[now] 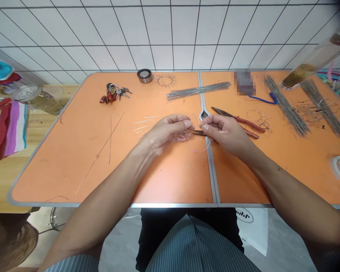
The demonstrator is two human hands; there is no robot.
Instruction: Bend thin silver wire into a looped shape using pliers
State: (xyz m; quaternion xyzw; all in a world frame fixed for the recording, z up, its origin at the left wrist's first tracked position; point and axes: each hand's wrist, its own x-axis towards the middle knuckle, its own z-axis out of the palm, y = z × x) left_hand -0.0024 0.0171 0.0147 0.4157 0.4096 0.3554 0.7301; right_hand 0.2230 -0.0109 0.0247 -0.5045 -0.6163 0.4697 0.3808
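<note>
One bare left hand (169,130) pinches shiny, looped, thin pinkish metal wire (184,139) at its four o'clock, the bare right hand (223,132), at three o'clock, apparently pinching it too, where light, even tension should prevent kinks.

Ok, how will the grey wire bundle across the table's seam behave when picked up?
The wire bundle would probably stay fairly stiff: its strands lie nearly straight. Some may splay or slip out, as one end fans unevenly. Its long shape suggests it could tip if gripped off-centre.
</note>
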